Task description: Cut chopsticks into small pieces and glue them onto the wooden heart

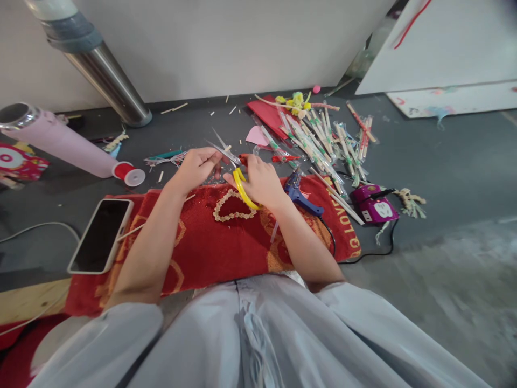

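My right hand (262, 180) grips yellow-handled scissors (238, 178) whose blades point up and left, spread apart. My left hand (196, 166) sits just left of the blades, fingers pinched on something small and thin that I cannot make out. Both hands hover over the far edge of a red towel (210, 253) on the grey floor. A heart-shaped outline of small pale pieces (232, 207) lies on the towel below the hands.
A blue glue gun (301, 195) lies right of my right hand, a purple box (374, 205) further right. Several wrapped sticks (319, 143) lie beyond. A phone (100, 234), red thread spool (129, 173), pink roll (60, 141) and metal pipe (107, 81) are left.
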`<state>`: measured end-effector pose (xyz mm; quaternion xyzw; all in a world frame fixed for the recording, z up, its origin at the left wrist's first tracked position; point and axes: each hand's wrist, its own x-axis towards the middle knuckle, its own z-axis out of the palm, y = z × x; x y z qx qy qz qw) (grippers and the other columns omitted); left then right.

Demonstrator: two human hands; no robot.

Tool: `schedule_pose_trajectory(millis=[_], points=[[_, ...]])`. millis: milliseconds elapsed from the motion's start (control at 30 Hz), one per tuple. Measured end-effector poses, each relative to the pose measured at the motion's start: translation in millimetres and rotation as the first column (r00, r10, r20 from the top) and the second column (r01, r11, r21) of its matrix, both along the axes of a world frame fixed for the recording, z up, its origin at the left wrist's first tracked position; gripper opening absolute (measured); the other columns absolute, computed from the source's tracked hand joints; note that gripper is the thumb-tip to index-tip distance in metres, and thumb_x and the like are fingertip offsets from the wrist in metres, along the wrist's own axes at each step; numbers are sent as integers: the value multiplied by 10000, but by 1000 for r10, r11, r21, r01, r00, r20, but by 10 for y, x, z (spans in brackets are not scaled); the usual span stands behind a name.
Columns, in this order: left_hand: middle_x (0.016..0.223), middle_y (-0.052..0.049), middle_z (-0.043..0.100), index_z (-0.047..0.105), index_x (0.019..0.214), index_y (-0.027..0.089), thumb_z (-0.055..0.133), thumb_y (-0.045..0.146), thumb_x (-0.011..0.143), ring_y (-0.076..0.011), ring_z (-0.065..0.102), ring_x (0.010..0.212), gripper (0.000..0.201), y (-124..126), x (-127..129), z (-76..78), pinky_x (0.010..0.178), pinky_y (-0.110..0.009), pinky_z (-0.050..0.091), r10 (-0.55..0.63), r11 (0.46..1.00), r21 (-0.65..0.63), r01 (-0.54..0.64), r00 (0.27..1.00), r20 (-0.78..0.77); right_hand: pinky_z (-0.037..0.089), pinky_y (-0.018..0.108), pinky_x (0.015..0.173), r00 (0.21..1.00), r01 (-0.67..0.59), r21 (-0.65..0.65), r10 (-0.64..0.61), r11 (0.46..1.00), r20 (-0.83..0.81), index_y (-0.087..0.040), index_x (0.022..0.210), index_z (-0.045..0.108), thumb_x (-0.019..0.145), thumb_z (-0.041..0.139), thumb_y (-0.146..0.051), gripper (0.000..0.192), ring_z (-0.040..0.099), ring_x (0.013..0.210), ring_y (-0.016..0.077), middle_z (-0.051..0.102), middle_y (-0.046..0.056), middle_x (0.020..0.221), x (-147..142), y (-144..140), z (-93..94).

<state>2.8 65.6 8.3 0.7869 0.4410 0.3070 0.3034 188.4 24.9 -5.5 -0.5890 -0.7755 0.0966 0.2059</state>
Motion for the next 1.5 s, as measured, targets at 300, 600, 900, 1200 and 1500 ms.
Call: schedule_pose_trajectory(millis=[300,600,900,1200,1500], points=[[561,-3,587,675,795,157,356,411,983,-114,533,559,449,-16,14,50,691,-250,470,24,999,23,-22,996,-90,435,417,869,994,67,-91,-58,994,98,-52,1090,541,931,293,-683,697,659,967,305,678,205,1049,-67,5,67],[559,11,589,653,777,162,353,346,978,-107,530,534,405,-4,28,16,632,-239,421,85,992,113,-63,974,-210,441,362,786,994,65,-191,-46,979,103,-67,1074,550,948,321,-638,628,677,944,296,691,206,1034,-60,2,141],[761,-36,675,600,796,180,377,373,969,-149,603,692,341,68,-54,-118,675,-252,431,169,937,348,-24,903,-394,416,325,760,999,2,-202,9,979,51,-107,1035,538,936,313,-669,614,664,929,265,690,170,1026,-13,33,96],[728,-40,654,599,721,193,386,370,949,-153,584,679,358,82,-57,-113,688,-259,439,120,956,291,-24,941,-316,425,343,801,999,-13,-157,20,987,42,-92,1078,530,923,331,-684,644,659,945,264,684,169,1039,-4,34,69],[484,26,540,635,762,205,404,502,937,-111,500,485,415,45,-32,-51,581,-240,435,-21,999,-43,20,999,-23,427,426,896,998,-51,-6,51,999,-24,-86,1201,482,869,291,-773,786,615,1073,307,639,197,1153,34,22,-40]])
